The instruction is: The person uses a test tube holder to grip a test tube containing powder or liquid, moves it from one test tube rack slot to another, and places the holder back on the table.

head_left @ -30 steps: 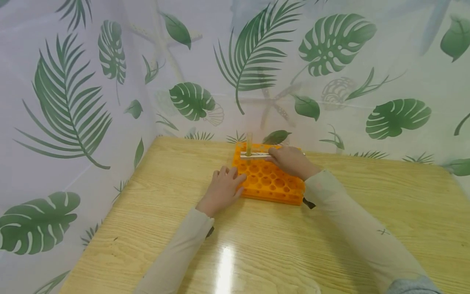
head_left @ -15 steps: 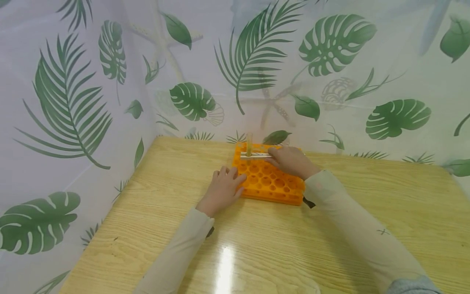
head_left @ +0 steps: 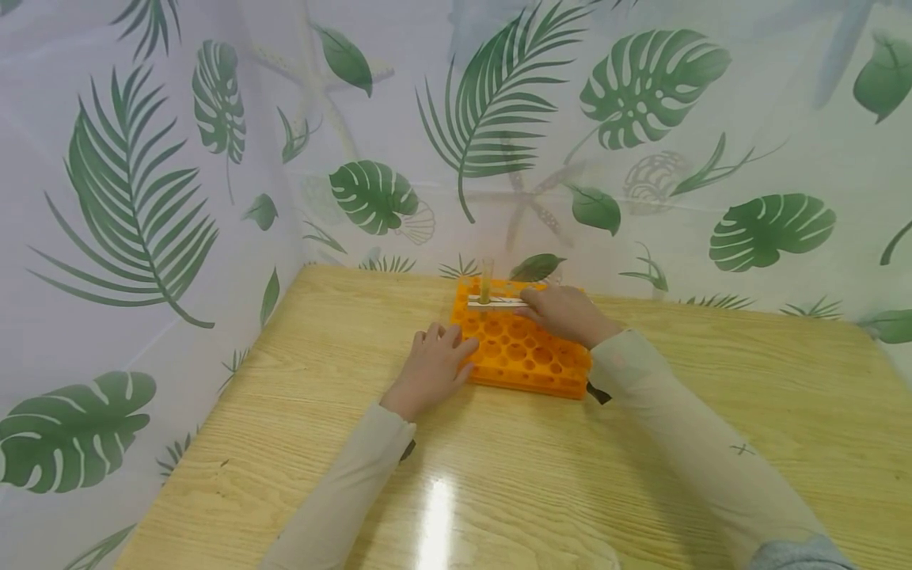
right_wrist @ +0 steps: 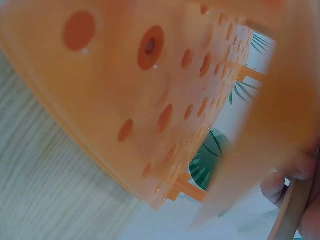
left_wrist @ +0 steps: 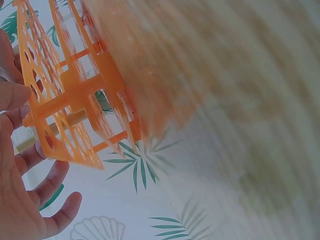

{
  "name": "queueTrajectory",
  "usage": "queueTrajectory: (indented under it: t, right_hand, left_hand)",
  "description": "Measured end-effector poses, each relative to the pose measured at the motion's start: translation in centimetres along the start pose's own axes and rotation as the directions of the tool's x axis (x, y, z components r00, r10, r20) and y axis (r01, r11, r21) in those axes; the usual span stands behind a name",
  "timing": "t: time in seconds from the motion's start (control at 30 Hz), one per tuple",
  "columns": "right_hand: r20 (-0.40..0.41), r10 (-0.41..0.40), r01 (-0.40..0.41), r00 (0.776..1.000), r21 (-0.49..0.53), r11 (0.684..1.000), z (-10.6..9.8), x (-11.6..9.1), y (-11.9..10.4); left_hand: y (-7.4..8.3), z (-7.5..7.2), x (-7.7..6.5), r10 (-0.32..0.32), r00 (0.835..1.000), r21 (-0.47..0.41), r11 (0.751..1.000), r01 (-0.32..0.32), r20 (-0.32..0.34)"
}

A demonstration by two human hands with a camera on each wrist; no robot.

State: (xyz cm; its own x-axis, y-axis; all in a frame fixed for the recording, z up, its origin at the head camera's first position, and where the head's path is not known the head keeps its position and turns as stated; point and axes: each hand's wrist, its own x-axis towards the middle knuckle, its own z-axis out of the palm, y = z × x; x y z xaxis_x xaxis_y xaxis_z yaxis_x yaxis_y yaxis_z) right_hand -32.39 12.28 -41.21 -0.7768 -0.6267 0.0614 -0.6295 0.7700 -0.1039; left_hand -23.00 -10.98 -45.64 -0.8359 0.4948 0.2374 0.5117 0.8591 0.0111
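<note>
My right hand [head_left: 568, 313] holds a pale wooden test tube clamp [head_left: 504, 302] over the back of an orange test tube rack [head_left: 527, 388]. A clear test tube [head_left: 486, 279] with yellowish liquid stands upright at the clamp's left end, above the rack's back left part. Its lower end is partly hidden. At the rack's left side, my left hand [head_left: 430, 370] touches the edge with loosely spread fingers. The left wrist view shows fingertips against the holed top plate [left_wrist: 65, 135], with the two lowest fingers off it. Fingers [right_wrist: 274, 186] appear beside the clamp [right_wrist: 294, 207] in the right wrist view.
The rack stands on a light wooden table [head_left: 321, 340] near its back edge. Behind and to the left hangs a white curtain [head_left: 399, 103] with green leaf prints. A dark strap end [head_left: 598, 393] shows by the rack's front right corner.
The test tube and the clamp's left end have shifted very slightly to the right and down. Both hands and the rack stay nearly where they were.
</note>
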Motion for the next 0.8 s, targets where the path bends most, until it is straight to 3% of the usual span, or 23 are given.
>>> queueTrajectory:
  t: [0.53, 0.8]
  right_hand:
    - [-0.007, -0.020, 0.020, 1.000, -0.009, 1.000, -0.02, 0.02, 0.02]
    - [-0.048, -0.040, 0.037, 0.998, -0.069, 0.997, 0.18, 0.09, 0.26]
  left_hand:
    - [0.06, -0.35, -0.02, -0.004, 1.000, -0.012, 1.000, 0.004, 0.024]
    - [0.00, -0.30, -0.07, 0.008, 1.000, -0.007, 1.000, -0.008, 0.002]
